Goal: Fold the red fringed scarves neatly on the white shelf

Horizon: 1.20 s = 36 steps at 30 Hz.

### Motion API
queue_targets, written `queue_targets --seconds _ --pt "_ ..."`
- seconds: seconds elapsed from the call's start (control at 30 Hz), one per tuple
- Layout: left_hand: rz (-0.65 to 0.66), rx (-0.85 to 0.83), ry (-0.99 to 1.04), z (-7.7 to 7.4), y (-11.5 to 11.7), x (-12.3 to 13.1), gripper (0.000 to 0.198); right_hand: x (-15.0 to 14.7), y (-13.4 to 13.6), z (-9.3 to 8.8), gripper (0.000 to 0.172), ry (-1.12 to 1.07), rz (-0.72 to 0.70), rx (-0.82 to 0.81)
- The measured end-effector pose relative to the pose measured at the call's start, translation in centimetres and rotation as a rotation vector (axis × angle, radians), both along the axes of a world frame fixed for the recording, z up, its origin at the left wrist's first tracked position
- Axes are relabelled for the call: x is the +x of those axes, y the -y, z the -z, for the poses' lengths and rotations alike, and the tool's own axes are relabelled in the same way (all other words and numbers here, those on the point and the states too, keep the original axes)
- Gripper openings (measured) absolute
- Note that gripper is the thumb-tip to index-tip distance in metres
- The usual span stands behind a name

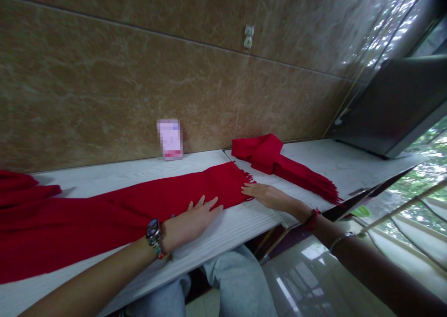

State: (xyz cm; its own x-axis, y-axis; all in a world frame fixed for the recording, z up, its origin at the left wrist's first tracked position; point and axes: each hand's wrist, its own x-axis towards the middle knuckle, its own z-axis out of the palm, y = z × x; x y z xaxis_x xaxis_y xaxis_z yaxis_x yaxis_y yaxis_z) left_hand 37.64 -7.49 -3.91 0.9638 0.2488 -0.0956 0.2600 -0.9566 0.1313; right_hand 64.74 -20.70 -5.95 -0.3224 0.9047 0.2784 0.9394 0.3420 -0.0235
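A long red scarf point(139, 200) lies spread along the tabletop, its fringed end toward the right. My left hand point(193, 219) rests on the scarf's near edge with fingers spread, a watch on its wrist. Flat by the fringe lies my right hand point(267, 197), its fingers stretched out and their tips touching the scarf's end. Neither hand grips the cloth. Behind my right hand a second red scarf point(270, 154) lies folded over itself, its fringe pointing right. More bunched red cloth point(21, 189) is at the far left.
The white wood-grain table point(115, 179) runs along a brown marbled wall point(104, 75). A blurred pinkish-white box or card point(171, 140) leans upright against the wall. At the table's right end stands a dark grey appliance or panel point(391, 103). Shiny floor tiles point(300, 275) show below right.
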Motion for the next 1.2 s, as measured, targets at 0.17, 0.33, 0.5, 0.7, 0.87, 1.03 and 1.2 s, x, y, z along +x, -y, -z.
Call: queue_targets --seconds 0.17,0.33,0.5,0.7,0.87,1.03,1.2 --pt "0.025 -0.046 -0.167 -1.7 1.3 -0.1 0.058 -0.4 0.9 0.0 0.043 -0.004 -0.036 -0.042" --pt "0.007 0.075 0.051 -2.9 -0.5 2.9 0.043 -1.5 -0.7 -1.8 0.035 -0.109 0.085 0.048" --pt "-0.115 0.126 0.149 0.0 -2.1 5.6 0.059 -3.9 -7.4 -2.5 0.042 -0.075 0.324 0.086" --pt "-0.199 0.074 0.132 1.8 -2.8 5.6 0.076 -4.9 -11.3 0.8 0.044 0.076 0.342 -0.043" --pt "-0.202 0.050 0.133 1.5 -2.7 5.5 0.080 -2.1 -10.2 2.1 0.046 0.111 0.517 -0.049" --pt "-0.196 0.022 0.157 1.6 -2.6 5.4 0.083 -1.0 -9.8 0.9 0.046 0.134 0.622 -0.057" --pt "-0.286 0.001 0.162 0.8 -3.8 4.0 0.089 -4.7 -10.9 0.2 0.047 0.172 0.446 0.064"
